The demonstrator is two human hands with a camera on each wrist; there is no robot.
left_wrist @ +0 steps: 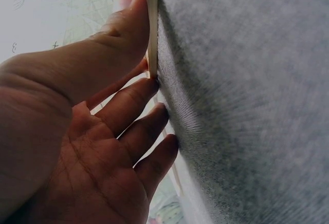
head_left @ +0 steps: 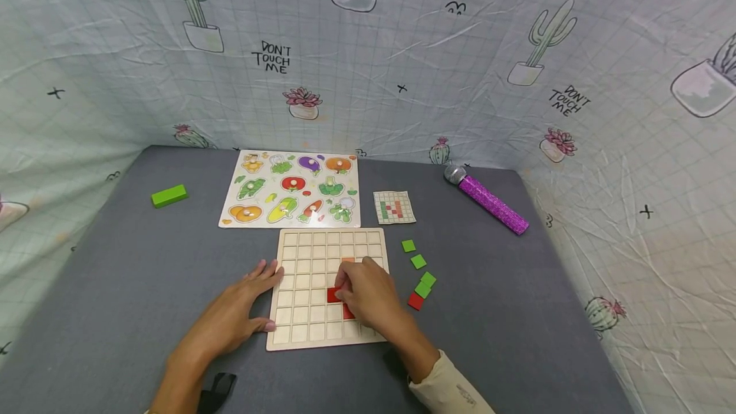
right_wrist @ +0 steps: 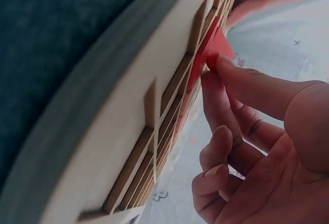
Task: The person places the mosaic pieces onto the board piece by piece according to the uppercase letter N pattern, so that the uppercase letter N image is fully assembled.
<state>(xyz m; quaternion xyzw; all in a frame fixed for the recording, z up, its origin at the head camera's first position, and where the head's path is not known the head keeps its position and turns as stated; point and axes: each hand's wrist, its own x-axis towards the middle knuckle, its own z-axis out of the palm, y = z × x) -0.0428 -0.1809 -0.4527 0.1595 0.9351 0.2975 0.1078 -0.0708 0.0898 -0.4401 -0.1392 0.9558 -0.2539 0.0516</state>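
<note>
A wooden grid board [head_left: 301,281] lies on the grey table. My left hand [head_left: 234,313] touches its left edge with spread, fairly straight fingers; the left wrist view shows the thumb and fingertips against the board's rim [left_wrist: 152,39]. Over the right half of the board, my right hand [head_left: 370,292] pinches a red square tile [right_wrist: 221,44] between thumb and index finger. That tile meets the board's surface at a tilt in the right wrist view. Around these fingers, red tiles [head_left: 348,312] and an orange-looking tile [head_left: 348,260] show in the grid, partly covered by the hand.
Several green tiles [head_left: 418,262] and a red tile [head_left: 415,301] lie right of the board. Behind are a vegetable puzzle board [head_left: 269,182] and a small pattern card [head_left: 394,207]. A purple microphone [head_left: 491,203] lies far right, a green block [head_left: 169,196] far left.
</note>
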